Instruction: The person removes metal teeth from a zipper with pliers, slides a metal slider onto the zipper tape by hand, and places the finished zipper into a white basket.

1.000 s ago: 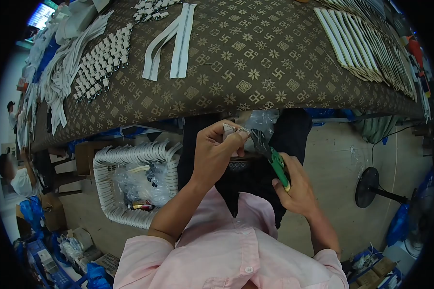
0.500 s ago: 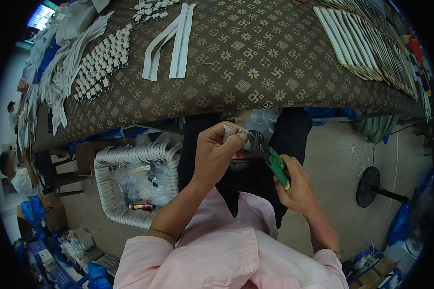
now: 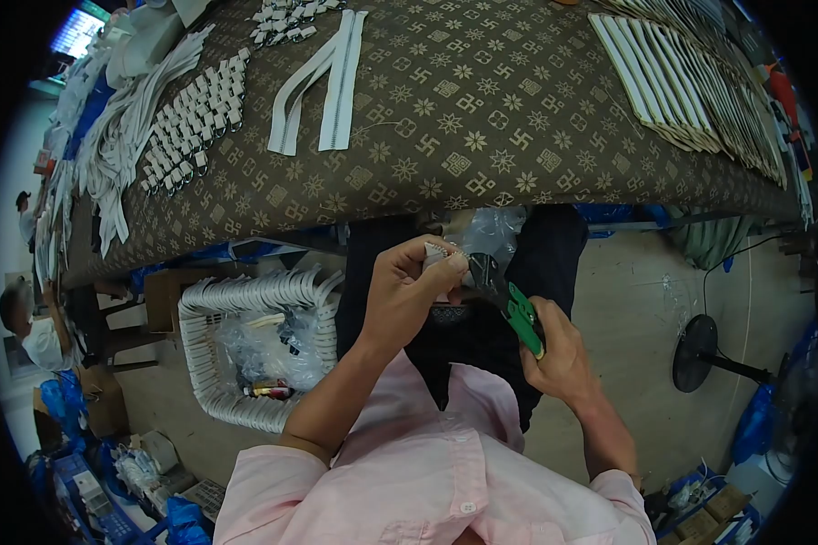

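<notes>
1. Left hand (image 3: 407, 292) pinches zipper end (image 3: 438, 251), below table (image 3: 482, 109) edge.
2. Right hand (image 3: 554, 352) grips green pliers (image 3: 511, 300); nose at zipper teeth.
3. Best: hold tape steady, squeeze squarely, gently.

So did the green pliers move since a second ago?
Barely. The green pliers sit slightly lower and more to the left, judged against the table edge, jaws at the zipper piece.

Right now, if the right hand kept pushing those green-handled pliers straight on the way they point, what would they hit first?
Most likely the zipper piece pinched in the left hand. The right hand aims the pliers up and left, and their dark tips already seem to sit at it, though depth is hard to judge.
</notes>
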`<state>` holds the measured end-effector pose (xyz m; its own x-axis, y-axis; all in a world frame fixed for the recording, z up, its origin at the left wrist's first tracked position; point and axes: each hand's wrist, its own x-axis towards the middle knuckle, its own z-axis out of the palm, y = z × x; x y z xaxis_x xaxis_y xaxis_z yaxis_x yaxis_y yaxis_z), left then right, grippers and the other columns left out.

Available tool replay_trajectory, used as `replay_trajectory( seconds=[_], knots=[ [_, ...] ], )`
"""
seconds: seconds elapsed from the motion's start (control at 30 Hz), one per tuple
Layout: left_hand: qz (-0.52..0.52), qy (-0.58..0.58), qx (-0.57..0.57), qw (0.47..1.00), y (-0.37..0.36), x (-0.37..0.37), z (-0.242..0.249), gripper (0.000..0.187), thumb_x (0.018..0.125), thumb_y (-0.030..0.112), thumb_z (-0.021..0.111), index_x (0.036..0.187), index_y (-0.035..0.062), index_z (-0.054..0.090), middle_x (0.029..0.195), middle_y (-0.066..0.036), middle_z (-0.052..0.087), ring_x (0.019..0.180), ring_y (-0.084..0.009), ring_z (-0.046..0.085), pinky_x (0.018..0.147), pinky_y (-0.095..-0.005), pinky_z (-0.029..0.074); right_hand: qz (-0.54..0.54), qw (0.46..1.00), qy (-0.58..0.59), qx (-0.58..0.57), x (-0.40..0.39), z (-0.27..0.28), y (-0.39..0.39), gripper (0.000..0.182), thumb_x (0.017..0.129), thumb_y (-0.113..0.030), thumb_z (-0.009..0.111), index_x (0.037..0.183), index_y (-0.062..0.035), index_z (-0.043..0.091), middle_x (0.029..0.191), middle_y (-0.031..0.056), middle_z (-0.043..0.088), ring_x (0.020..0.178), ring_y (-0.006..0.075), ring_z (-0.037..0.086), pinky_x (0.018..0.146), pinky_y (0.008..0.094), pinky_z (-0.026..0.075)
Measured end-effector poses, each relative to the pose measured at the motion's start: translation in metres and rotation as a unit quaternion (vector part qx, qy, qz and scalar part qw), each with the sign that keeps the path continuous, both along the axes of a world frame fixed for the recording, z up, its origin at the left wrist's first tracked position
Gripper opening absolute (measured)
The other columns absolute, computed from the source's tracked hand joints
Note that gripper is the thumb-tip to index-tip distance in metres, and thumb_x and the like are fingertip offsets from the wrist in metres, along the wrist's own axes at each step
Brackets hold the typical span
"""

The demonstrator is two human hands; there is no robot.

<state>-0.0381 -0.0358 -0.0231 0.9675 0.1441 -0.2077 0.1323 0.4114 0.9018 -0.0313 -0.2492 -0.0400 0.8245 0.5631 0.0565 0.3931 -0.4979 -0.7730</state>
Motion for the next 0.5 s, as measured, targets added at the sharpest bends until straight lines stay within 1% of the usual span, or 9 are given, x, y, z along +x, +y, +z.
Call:
replay_trajectory(
  seconds=[0.17, 0.23, 0.27, 0.3, 0.33, 0.37, 0.43, 0.47, 0.5],
  knots=[
    [-0.007, -0.029, 0.005, 1.0, -0.001, 0.001, -0.004, 0.02, 0.087, 0.019, 0.06, 0.081, 0.0005, 0.061, 0.066, 0.0, 0.055, 0.056, -0.0047, 0.051, 0.051, -0.0193, 0.044, 0.001, 0.999, 0.033, 0.023, -0.004, -0.002, 0.002, 0.033, 0.07, 0.005, 0.053, 0.103, 0.0005, 0.048, 0.08, 0.0188, 0.051, 0.067, 0.038, 0.053, 0.062, 0.0399, 0.043],
    [-0.001, -0.035, 0.006, 0.999, -0.007, 0.002, -0.003, 0.021, 0.088, 0.02, 0.059, 0.081, 0.0005, 0.061, 0.065, 0.001, 0.054, 0.056, -0.0045, 0.05, 0.05, -0.0191, 0.044, -0.019, 0.994, 0.078, 0.068, -0.006, -0.002, 0.008, 0.028, 0.074, 0.001, 0.053, 0.102, -0.0001, 0.049, 0.077, 0.0134, 0.052, 0.062, 0.0275, 0.053, 0.059, 0.0335, 0.043],
    [0.037, -0.047, 0.034, 0.998, -0.01, 0.002, 0.001, 0.021, 0.089, 0.02, 0.058, 0.082, 0.0003, 0.061, 0.065, 0.001, 0.054, 0.056, -0.0046, 0.05, 0.05, -0.0189, 0.043, -0.019, 0.995, 0.076, 0.067, -0.006, -0.005, 0.008, 0.028, 0.074, 0.001, 0.053, 0.102, -0.0001, 0.049, 0.077, 0.0134, 0.052, 0.062, 0.0275, 0.053, 0.059, 0.0335, 0.043],
    [0.074, -0.057, 0.061, 0.994, -0.012, 0.0, 0.003, 0.021, 0.089, 0.02, 0.057, 0.083, 0.0, 0.061, 0.065, 0.001, 0.054, 0.055, -0.0048, 0.05, 0.049, -0.0187, 0.042, -0.07, 0.976, 0.17, 0.113, -0.007, -0.01, 0.009, 0.028, 0.075, 0.0, 0.053, 0.102, -0.0003, 0.049, 0.074, 0.0106, 0.051, 0.061, 0.0231, 0.052, 0.058, 0.0318, 0.043],
    [0.075, -0.06, 0.061, 0.994, -0.01, -0.001, 0.004, 0.021, 0.089, 0.02, 0.057, 0.083, 0.0, 0.061, 0.065, 0.001, 0.054, 0.055, -0.0048, 0.05, 0.049, -0.0187, 0.042, -0.12, 0.945, 0.259, 0.158, -0.006, -0.012, 0.01, 0.028, 0.075, 0.0, 0.053, 0.103, -0.0006, 0.05, 0.072, 0.0078, 0.051, 0.059, 0.0188, 0.051, 0.058, 0.03, 0.043],
    [0.088, -0.054, 0.079, 0.992, -0.005, -0.002, 0.004, 0.022, 0.09, 0.021, 0.056, 0.084, -0.0002, 0.061, 0.066, 0.0, 0.054, 0.056, -0.0053, 0.05, 0.05, -0.0187, 0.042, -0.118, 0.946, 0.256, 0.159, -0.005, -0.01, 0.008, 0.028, 0.075, 0.0, 0.053, 0.103, -0.0006, 0.05, 0.072, 0.0078, 0.051, 0.059, 0.0188, 0.051, 0.058, 0.03, 0.043],
    [0.111, -0.046, 0.099, 0.988, 0.0, -0.003, 0.002, 0.023, 0.09, 0.021, 0.056, 0.086, -0.0005, 0.061, 0.067, 0.0, 0.055, 0.056, -0.0058, 0.051, 0.05, -0.0187, 0.041, -0.171, 0.958, 0.182, 0.143, -0.002, -0.003, 0.0, 0.026, 0.078, -0.003, 0.051, 0.103, -0.0005, 0.05, 0.07, 0.0033, 0.047, 0.06, 0.0111, 0.046, 0.058, 0.0256, 0.041],
    [0.089, -0.049, 0.065, 0.993, 0.001, -0.004, 0.001, 0.023, 0.091, 0.021, 0.055, 0.087, -0.0008, 0.061, 0.069, -0.001, 0.056, 0.057, -0.0064, 0.052, 0.051, -0.0192, 0.042, -0.148, 0.968, 0.174, 0.103, -0.003, 0.001, -0.004, 0.035, 0.073, -0.001, 0.054, 0.108, 0.0008, 0.047, 0.079, 0.0087, 0.05, 0.069, 0.0181, 0.051, 0.065, 0.0301, 0.043],
    [0.061, -0.055, 0.03, 0.996, 0.001, -0.004, 0.001, 0.024, 0.091, 0.022, 0.055, 0.088, -0.0011, 0.061, 0.071, -0.002, 0.057, 0.058, -0.007, 0.052, 0.052, -0.0197, 0.043, -0.151, 0.967, 0.177, 0.104, -0.006, 0.0, -0.003, 0.035, 0.073, -0.001, 0.054, 0.108, 0.0008, 0.047, 0.079, 0.0087, 0.05, 0.069, 0.0181, 0.051, 0.065, 0.0301, 0.043]
  ],
)
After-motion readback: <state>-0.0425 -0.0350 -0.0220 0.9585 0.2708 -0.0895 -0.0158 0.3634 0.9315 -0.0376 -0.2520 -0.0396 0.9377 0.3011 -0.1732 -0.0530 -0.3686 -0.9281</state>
